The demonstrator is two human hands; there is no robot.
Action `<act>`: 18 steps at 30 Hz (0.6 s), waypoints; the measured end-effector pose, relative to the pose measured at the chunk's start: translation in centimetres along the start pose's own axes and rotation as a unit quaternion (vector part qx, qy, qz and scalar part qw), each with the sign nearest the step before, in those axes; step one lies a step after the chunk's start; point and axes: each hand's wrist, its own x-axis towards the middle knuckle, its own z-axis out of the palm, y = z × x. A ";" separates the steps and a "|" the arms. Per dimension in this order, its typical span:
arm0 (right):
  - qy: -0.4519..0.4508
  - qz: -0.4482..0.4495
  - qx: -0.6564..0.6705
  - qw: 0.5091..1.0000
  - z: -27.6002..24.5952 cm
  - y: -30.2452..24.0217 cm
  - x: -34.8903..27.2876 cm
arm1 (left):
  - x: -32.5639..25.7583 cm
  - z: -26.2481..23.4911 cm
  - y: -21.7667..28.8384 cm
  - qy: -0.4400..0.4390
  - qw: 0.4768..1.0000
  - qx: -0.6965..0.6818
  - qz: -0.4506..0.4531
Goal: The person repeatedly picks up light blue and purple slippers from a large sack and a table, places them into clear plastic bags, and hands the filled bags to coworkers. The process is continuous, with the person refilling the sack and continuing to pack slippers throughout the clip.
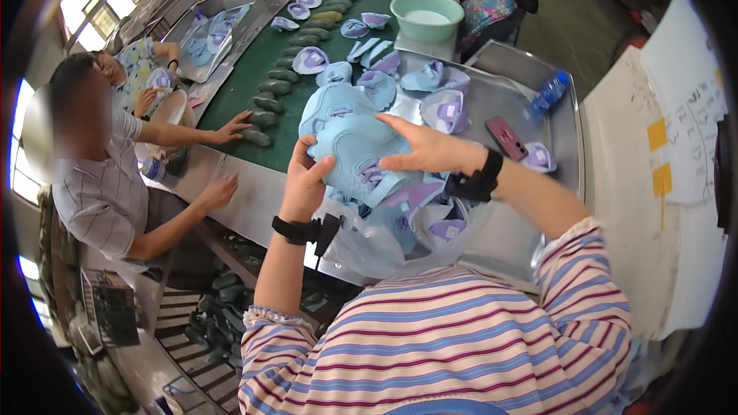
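Observation:
Light blue shoe uppers with purple laces [347, 144] are between my two hands, apparently more than one, overlapping. My left hand [306, 177] grips their left edge, thumb on top and fingers partly hidden underneath. On the right side, my right hand [427, 146] has its thumb and fingers pressed on the uppers, also closed on them. Below them, a clear plastic bag [369, 250] lies beside more blue and purple uppers [442, 223]. Further uppers [378, 88] lie just beyond my hands.
A metal tray [530, 219] holds a phone [506, 138] and a blue bottle [550, 92]. Dark shoe lasts [269, 104] line the green belt [223, 107]; a green basin [427, 15] stands beyond. At left, a co-worker's hand [231, 127] reaches the lasts. Other people work farther back.

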 end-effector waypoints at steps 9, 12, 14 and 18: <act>-0.007 0.037 -0.031 0.999 1.7 2.3 1.5 | 0.5 1.4 -1.9 0.124 0.987 -0.102 0.030; -0.105 0.042 0.174 0.978 -0.5 4.2 -0.5 | 1.4 -2.2 -2.8 0.106 0.982 -0.127 0.086; -0.050 0.065 0.350 0.933 -3.2 7.6 -3.1 | 1.4 -2.4 -2.2 0.083 0.987 -0.084 0.110; 0.059 0.136 0.763 0.629 -4.1 9.4 -1.8 | 2.0 -2.1 -3.7 0.028 0.993 -0.091 0.066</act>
